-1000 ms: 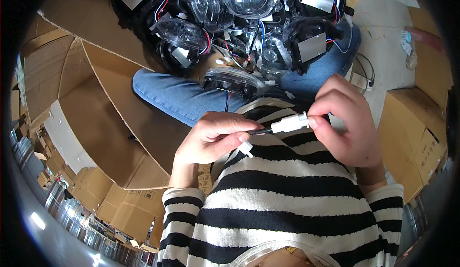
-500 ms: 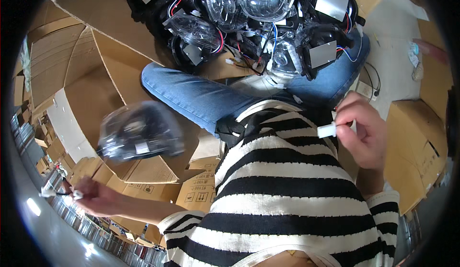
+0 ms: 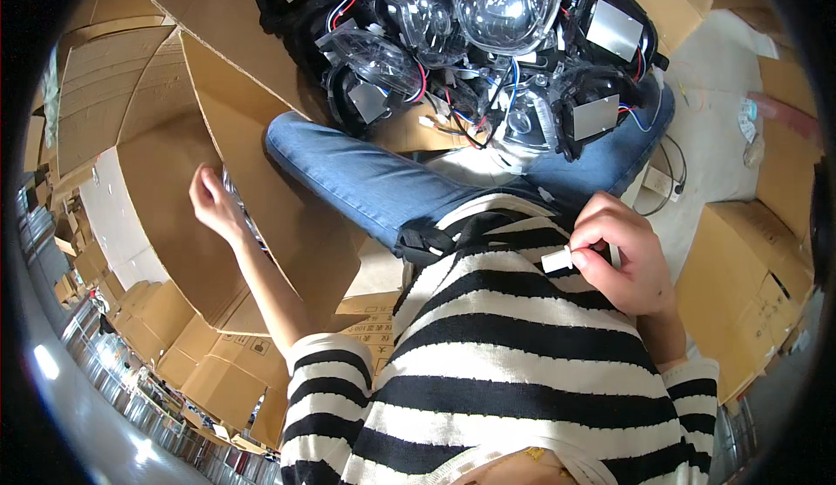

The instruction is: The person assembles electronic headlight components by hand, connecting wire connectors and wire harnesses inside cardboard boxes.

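Observation:
In my right hand [image 3: 623,254] a small white block [image 3: 556,260], perhaps a plastic connector, is pinched between thumb and finger, just above my striped shirt. My left hand [image 3: 214,205] reaches over the open cardboard box [image 3: 157,185] on the left, its fingers curled; whatever they hold, if anything, is hidden. Next to that hand, a thin strip of a clear lamp unit [image 3: 237,199] shows inside the box, mostly covered by the box's wall and my forearm. Beyond my legs lies a pile of black lamp units with clear lenses [image 3: 508,8] and coloured wires.
Crossed legs in jeans [image 3: 366,171] lie between me and the lamp pile. At the right stands a closed carton [image 3: 740,285], with a black cable [image 3: 682,167] on the floor beyond it. Further cartons [image 3: 231,376] and shelving fill the lower left.
The lamp unit above the left box has gone down into it, mostly out of sight. My left hand has moved up and inward over the box. My right hand shifted slightly left with the white block.

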Demonstrator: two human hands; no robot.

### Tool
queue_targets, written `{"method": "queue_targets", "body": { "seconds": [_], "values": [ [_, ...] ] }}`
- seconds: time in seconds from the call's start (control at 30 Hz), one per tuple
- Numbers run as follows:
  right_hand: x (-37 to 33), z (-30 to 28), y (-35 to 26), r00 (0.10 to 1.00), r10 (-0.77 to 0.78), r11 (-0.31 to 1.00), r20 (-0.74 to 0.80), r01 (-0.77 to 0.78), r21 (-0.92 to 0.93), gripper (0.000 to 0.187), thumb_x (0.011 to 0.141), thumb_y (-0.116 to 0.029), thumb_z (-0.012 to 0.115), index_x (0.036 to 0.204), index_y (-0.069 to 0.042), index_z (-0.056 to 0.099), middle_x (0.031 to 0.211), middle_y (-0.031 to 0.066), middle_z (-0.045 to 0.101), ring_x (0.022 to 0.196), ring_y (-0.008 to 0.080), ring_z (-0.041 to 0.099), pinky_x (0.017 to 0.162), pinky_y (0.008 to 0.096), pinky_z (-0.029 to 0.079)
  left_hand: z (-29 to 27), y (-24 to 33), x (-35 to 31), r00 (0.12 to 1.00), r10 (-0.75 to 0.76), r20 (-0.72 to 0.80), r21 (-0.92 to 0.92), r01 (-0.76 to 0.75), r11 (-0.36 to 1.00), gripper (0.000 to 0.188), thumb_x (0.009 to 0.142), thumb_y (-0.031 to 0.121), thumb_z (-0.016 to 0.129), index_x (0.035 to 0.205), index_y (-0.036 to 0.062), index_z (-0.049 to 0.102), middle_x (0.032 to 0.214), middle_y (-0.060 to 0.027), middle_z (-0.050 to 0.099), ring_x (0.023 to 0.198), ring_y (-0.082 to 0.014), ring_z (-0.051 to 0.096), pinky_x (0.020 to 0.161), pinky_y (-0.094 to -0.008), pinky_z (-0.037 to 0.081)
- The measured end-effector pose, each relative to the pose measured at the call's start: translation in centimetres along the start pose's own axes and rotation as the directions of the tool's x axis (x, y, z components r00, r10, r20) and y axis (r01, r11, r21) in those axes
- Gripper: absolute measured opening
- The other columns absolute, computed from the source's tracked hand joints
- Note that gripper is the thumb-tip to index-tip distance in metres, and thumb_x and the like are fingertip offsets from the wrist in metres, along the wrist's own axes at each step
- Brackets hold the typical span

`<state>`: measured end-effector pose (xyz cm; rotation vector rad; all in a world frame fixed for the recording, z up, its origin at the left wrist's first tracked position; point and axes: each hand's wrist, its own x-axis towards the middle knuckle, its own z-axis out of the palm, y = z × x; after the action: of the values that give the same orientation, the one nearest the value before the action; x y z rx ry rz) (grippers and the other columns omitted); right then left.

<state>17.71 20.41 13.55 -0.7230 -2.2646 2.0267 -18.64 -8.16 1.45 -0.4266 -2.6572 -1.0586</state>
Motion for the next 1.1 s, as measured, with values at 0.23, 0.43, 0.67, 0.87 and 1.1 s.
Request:
{"method": "queue_targets", "body": {
  "seconds": [0.23, 0.43, 0.67, 0.87, 1.1],
  "values": [
    [1.1, 0.8, -0.1, 0.996, -0.029, 0.999, 0.079, 0.032, -0.038, 0.003, 0.069, 0.001, 0.053, 0.070, -0.002, 0.053, 0.069, 0.0062, 0.050, 0.063, 0.0173, 0.047, 0.056, 0.0272, 0.037, 10.1, 12.0, -6.6, 0.700, 0.162, 0.695, 0.186, -0.393, 0.901, 0.041, 0.071, 0.025, 0.060, 0.106, 0.0043, 0.051, 0.084, -0.0125, 0.060, 0.074, -0.0263, 0.059, 0.066, -0.0359, 0.047],
    [0.7, 1.3, 0.2, 0.998, -0.043, 0.999, 0.051, 0.044, -0.024, 0.006, 0.067, 0.002, 0.053, 0.070, -0.002, 0.051, 0.068, 0.0053, 0.048, 0.058, 0.0137, 0.044, 0.051, 0.0240, 0.034, 16.2, 10.1, -7.2, 0.705, 0.273, 0.655, 0.287, -0.566, 0.773, 0.029, 0.062, 0.017, 0.062, 0.086, 0.0041, 0.051, 0.080, -0.0115, 0.054, 0.076, -0.0269, 0.057, 0.065, -0.0367, 0.048],
    [1.2, 1.6, -0.3, 0.990, 0.025, 0.999, 0.139, -0.019, -0.046, 0.004, 0.070, 0.001, 0.056, 0.070, -0.002, 0.053, 0.069, 0.0066, 0.051, 0.065, 0.0179, 0.049, 0.058, 0.0278, 0.039, 17.5, 9.7, -7.4, 0.769, 0.199, 0.607, 0.365, -0.492, 0.790, 0.028, 0.057, 0.013, 0.062, 0.083, 0.0052, 0.054, 0.088, -0.0111, 0.051, 0.084, -0.0272, 0.053, 0.071, -0.0386, 0.042],
    [1.2, 1.7, 0.2, 0.994, -0.040, 0.999, 0.101, 0.042, -0.022, 0.006, 0.067, 0.003, 0.053, 0.071, -0.002, 0.051, 0.070, 0.0049, 0.048, 0.057, 0.0125, 0.044, 0.050, 0.0233, 0.033, 15.4, 10.3, -6.9, 0.605, 0.348, 0.716, 0.132, -0.607, 0.784, 0.022, 0.062, 0.018, 0.057, 0.080, 0.0061, 0.055, 0.084, -0.0070, 0.052, 0.089, -0.0225, 0.050, 0.079, -0.0406, 0.037],
    [1.6, 1.9, 0.4, 0.989, -0.051, 0.999, 0.140, 0.052, 0.000, 0.006, 0.068, 0.004, 0.053, 0.070, -0.001, 0.051, 0.070, 0.0054, 0.048, 0.059, 0.0130, 0.045, 0.050, 0.0237, 0.034, 14.7, 10.0, -6.6, 0.507, 0.542, 0.671, 0.106, -0.788, 0.606, 0.025, 0.060, 0.018, 0.060, 0.081, 0.0070, 0.054, 0.079, -0.0065, 0.049, 0.084, -0.0223, 0.048, 0.082, -0.0378, 0.032]
  ]
}}
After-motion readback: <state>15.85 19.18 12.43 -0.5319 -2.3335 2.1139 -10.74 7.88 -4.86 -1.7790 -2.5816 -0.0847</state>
